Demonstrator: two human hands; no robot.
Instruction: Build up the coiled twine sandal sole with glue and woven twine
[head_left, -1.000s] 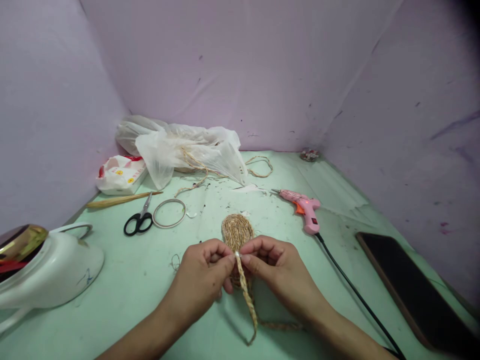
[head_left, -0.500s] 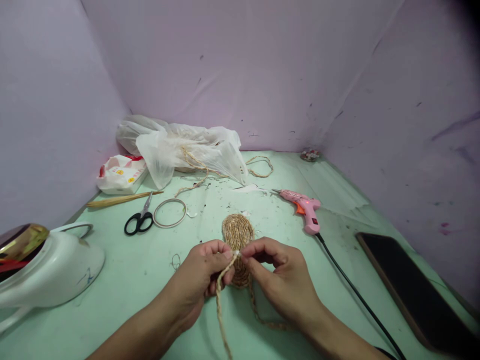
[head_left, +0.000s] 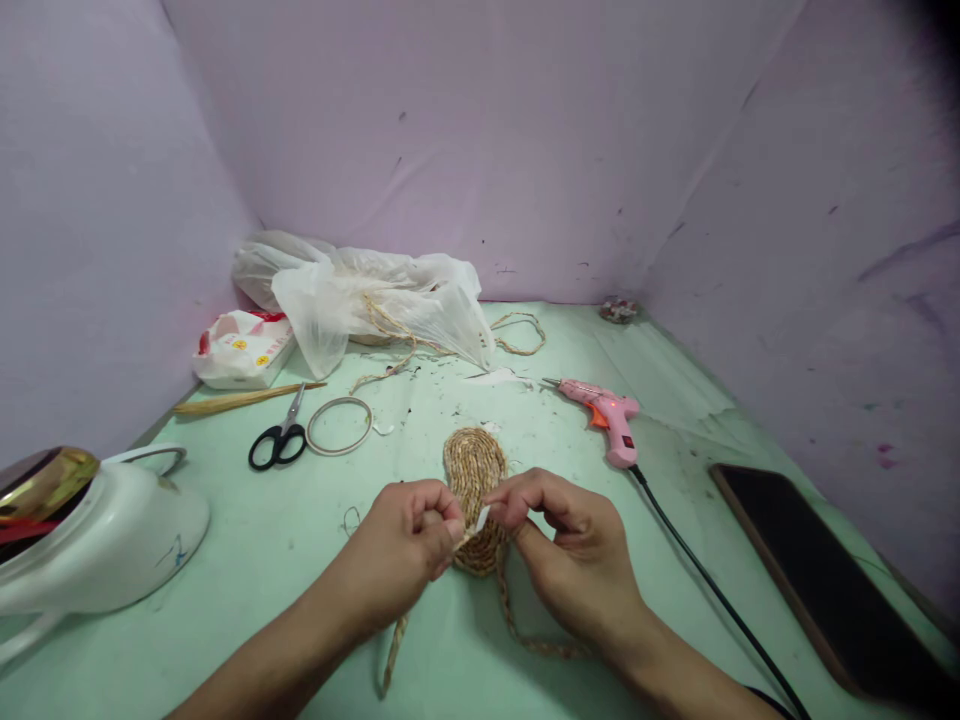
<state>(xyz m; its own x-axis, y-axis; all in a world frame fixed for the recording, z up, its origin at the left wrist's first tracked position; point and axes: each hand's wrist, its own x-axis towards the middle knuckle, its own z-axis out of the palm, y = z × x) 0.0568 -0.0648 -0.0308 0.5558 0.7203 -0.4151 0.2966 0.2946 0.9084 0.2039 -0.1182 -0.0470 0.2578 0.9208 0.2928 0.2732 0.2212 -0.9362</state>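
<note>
Between my hands lies a coiled straw sole (head_left: pixel 474 462), long and rounded, flat on the table. My left hand (head_left: pixel 417 535) is closed in a pinch on a braided straw cord (head_left: pixel 394 655), whose tail hangs out below the fist. At the cord's end is a small strip of white tape (head_left: pixel 482 517). My right hand (head_left: pixel 574 545) pinches the tape's upper end between thumb and forefinger, over the sole. From the sole's lower right another length of braid (head_left: pixel 517 635) runs out under my right hand.
A pink glue gun (head_left: pixel 611 410) lies at right, its black cable (head_left: pixel 705 575) running toward me beside a phone (head_left: pixel 810 580). Scissors (head_left: pixel 279 442), a tape ring (head_left: pixel 340 426) and a straw bundle (head_left: pixel 240 400) lie left, near a white container (head_left: pixel 112 560). Behind sits a plastic bag (head_left: pixel 405 285).
The white tape now stands out from the cord's end, with my right fingers slightly farther from my left. The cord's tail has swung left, and my left hand has turned over it.
</note>
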